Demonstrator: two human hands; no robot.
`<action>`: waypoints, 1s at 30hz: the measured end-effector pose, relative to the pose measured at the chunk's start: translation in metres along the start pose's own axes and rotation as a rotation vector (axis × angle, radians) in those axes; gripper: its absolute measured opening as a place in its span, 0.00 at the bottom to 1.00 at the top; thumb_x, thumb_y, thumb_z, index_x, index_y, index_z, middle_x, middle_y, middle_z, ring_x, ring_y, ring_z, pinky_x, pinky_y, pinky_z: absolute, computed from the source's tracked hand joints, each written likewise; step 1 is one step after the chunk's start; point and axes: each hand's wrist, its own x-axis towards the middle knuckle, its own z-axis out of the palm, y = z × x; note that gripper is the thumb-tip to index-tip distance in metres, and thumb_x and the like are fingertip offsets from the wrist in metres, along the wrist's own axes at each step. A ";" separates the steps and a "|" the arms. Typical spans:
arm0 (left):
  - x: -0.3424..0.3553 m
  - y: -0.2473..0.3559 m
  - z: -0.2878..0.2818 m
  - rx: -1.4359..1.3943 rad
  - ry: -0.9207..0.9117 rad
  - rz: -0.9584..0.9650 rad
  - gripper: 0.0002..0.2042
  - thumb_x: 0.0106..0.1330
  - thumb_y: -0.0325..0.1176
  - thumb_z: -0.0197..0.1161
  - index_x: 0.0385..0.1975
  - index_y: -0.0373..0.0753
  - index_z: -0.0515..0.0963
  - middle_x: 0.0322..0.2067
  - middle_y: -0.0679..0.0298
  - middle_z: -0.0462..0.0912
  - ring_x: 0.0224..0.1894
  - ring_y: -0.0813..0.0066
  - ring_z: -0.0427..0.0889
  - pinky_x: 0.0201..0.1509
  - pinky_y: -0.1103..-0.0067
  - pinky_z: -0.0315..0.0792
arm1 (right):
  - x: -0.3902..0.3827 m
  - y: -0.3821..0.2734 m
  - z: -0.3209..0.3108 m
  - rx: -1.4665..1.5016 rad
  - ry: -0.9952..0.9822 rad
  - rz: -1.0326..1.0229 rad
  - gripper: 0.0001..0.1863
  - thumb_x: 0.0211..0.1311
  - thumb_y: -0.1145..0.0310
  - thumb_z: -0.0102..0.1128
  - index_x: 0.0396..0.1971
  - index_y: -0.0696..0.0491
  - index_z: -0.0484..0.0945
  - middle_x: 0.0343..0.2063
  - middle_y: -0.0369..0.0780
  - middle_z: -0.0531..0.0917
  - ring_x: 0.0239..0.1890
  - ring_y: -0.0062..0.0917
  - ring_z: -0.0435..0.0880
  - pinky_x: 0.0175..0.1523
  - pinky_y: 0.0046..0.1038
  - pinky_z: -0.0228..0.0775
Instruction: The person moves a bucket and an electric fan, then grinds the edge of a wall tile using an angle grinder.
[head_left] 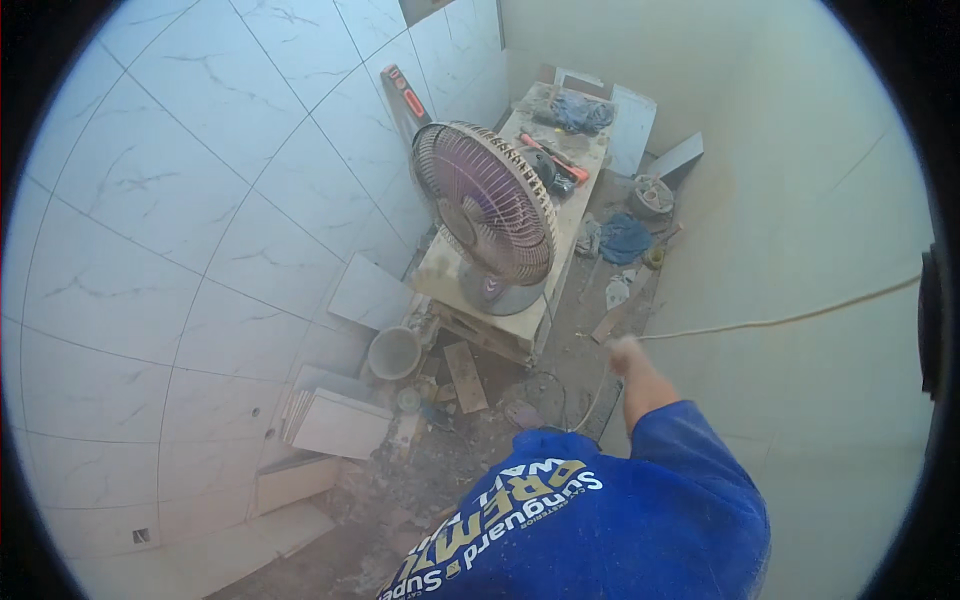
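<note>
My right hand point(626, 353) reaches out ahead of my blue shirt, its fingers closed round a pale cord point(770, 322). From the hand, the cord runs right toward a dark object point(930, 325) at the picture's edge. Its other part hangs from the hand toward the floor, passing behind my shirt. My left hand is out of the picture. Beyond my right hand and to its left, a dusty fan point(480, 205) stands on the near end of a low wooden bench point(525, 330). My hand does not touch the fan.
Tools with red handles point(560, 160) lie on the bench. Left of it are a bucket point(394, 353), a wooden board point(465, 377) and stacked tiles point(340, 425). A blue cloth point(625, 238) and a round container point(652, 196) are on its right. A spirit level point(405, 92) leans behind the fan.
</note>
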 end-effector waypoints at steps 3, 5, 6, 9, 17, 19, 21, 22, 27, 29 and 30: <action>0.023 0.021 0.012 0.035 0.024 0.090 0.10 0.62 0.32 0.68 0.41 0.40 0.82 0.37 0.65 0.85 0.40 0.73 0.82 0.48 0.74 0.75 | -0.025 0.006 0.085 0.543 -0.408 0.198 0.19 0.68 0.62 0.61 0.49 0.62 0.81 0.38 0.52 0.86 0.36 0.42 0.89 0.38 0.47 0.82; 0.029 0.037 0.010 0.059 0.090 0.180 0.09 0.62 0.32 0.69 0.41 0.40 0.82 0.37 0.64 0.86 0.40 0.73 0.82 0.49 0.73 0.75 | -0.042 0.002 0.113 0.572 -0.527 0.210 0.20 0.68 0.63 0.62 0.51 0.63 0.80 0.39 0.52 0.86 0.36 0.42 0.89 0.38 0.47 0.83; 0.029 0.046 0.007 0.148 0.109 0.252 0.09 0.62 0.32 0.69 0.40 0.40 0.82 0.36 0.64 0.86 0.40 0.73 0.82 0.49 0.73 0.75 | -0.049 -0.004 0.119 0.392 -0.564 0.010 0.21 0.67 0.62 0.62 0.53 0.63 0.79 0.39 0.51 0.86 0.36 0.41 0.89 0.38 0.45 0.83; 0.008 0.069 -0.010 -0.050 0.331 0.360 0.08 0.62 0.31 0.68 0.39 0.38 0.82 0.36 0.62 0.86 0.41 0.72 0.82 0.50 0.73 0.76 | -0.046 -0.035 0.109 0.011 -0.636 -0.221 0.23 0.67 0.60 0.62 0.54 0.62 0.78 0.38 0.50 0.86 0.35 0.39 0.89 0.37 0.42 0.83; -0.076 -0.019 -0.005 -0.111 0.595 0.051 0.05 0.62 0.28 0.67 0.35 0.36 0.81 0.40 0.61 0.88 0.41 0.72 0.84 0.47 0.76 0.76 | -0.031 -0.151 0.132 0.190 -0.739 -0.300 0.15 0.67 0.60 0.64 0.42 0.58 0.78 0.32 0.43 0.84 0.29 0.33 0.85 0.31 0.36 0.79; -0.098 -0.083 0.042 -0.118 0.614 -0.158 0.06 0.61 0.29 0.67 0.35 0.36 0.82 0.39 0.60 0.88 0.41 0.72 0.84 0.47 0.75 0.77 | -0.028 -0.149 0.140 0.127 -0.828 -0.324 0.13 0.68 0.61 0.62 0.41 0.57 0.78 0.31 0.43 0.83 0.30 0.34 0.86 0.31 0.37 0.79; -0.125 -0.147 0.105 -0.551 0.452 -0.248 0.07 0.59 0.31 0.68 0.35 0.38 0.84 0.38 0.59 0.88 0.40 0.67 0.86 0.47 0.71 0.78 | -0.026 -0.149 0.157 -0.005 -0.829 -0.348 0.13 0.69 0.63 0.62 0.44 0.57 0.78 0.31 0.43 0.83 0.31 0.35 0.86 0.32 0.38 0.80; -0.140 -0.174 0.141 -0.345 0.458 -0.059 0.10 0.56 0.30 0.69 0.38 0.38 0.84 0.37 0.60 0.88 0.41 0.68 0.86 0.47 0.72 0.78 | -0.025 -0.148 0.163 -0.059 -0.778 -0.328 0.13 0.69 0.63 0.62 0.45 0.56 0.78 0.31 0.42 0.83 0.31 0.36 0.86 0.32 0.38 0.80; -0.180 -0.208 0.303 0.610 0.181 -0.031 0.17 0.45 0.29 0.71 0.39 0.45 0.87 0.40 0.65 0.89 0.44 0.66 0.86 0.48 0.72 0.80 | -0.001 -0.161 0.182 -0.364 -0.860 -0.593 0.19 0.64 0.61 0.65 0.46 0.60 0.80 0.33 0.45 0.85 0.28 0.31 0.85 0.29 0.36 0.78; -0.176 -0.173 0.353 0.433 0.270 -0.095 0.16 0.46 0.29 0.70 0.38 0.47 0.87 0.41 0.66 0.89 0.46 0.66 0.86 0.49 0.71 0.80 | 0.017 -0.180 0.181 -0.402 -0.931 -0.540 0.20 0.63 0.60 0.66 0.46 0.61 0.81 0.32 0.44 0.86 0.28 0.30 0.85 0.29 0.35 0.78; -0.180 -0.154 0.367 0.328 0.335 -0.130 0.14 0.48 0.30 0.68 0.37 0.48 0.87 0.43 0.68 0.88 0.48 0.65 0.85 0.50 0.71 0.80 | 0.022 -0.187 0.183 -0.455 -0.924 -0.423 0.21 0.62 0.60 0.67 0.47 0.61 0.81 0.31 0.44 0.86 0.28 0.30 0.86 0.31 0.35 0.78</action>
